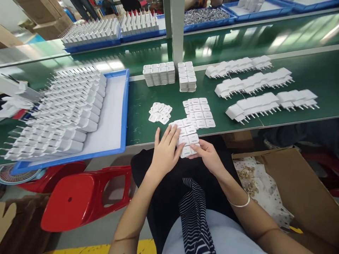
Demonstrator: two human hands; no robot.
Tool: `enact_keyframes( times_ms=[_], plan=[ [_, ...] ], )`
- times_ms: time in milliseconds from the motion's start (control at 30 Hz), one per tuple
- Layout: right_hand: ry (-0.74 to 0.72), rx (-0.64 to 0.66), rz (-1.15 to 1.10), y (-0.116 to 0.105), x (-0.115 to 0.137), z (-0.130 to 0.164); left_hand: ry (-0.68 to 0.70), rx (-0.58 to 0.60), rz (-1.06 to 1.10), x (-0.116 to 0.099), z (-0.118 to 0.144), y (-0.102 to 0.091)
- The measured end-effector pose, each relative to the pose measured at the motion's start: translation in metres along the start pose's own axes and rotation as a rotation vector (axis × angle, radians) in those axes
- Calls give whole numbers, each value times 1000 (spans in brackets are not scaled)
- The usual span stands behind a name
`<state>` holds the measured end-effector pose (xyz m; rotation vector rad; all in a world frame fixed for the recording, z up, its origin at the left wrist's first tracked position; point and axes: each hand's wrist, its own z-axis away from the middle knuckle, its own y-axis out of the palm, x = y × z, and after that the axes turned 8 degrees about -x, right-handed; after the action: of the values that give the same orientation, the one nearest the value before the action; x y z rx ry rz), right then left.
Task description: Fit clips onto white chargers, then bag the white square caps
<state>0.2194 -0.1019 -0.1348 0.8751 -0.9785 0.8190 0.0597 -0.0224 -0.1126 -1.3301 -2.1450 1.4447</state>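
My left hand lies flat with fingers spread against a block of small white charger bodies at the near edge of the green bench. My right hand presses the same block from the right and below. A flat group of white chargers sits just beyond the block. A small loose pile of white labels or caps lies to the left of it.
A blue tray full of pronged white plugs stands at left. Stacked white bodies sit at centre back. Three rows of pronged plugs lie at right. A red stool and a cardboard box are below the bench.
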Motion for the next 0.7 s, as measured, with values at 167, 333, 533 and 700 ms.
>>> enact_keyframes(
  times_ms=[167,333,533,700],
  plan=[
    [-267,-171,271,-5,25,-2,-36,70,30,-7,-25,4],
    [-557,-302,843,-12,67,-28,-60,64,32,-12,-50,16],
    [-861,-577,1080,-18,85,-52,-25,41,113,-8,-63,31],
    [-668,-263,601,-15,83,-24,-92,-323,410,-10,-62,7]
  ],
)
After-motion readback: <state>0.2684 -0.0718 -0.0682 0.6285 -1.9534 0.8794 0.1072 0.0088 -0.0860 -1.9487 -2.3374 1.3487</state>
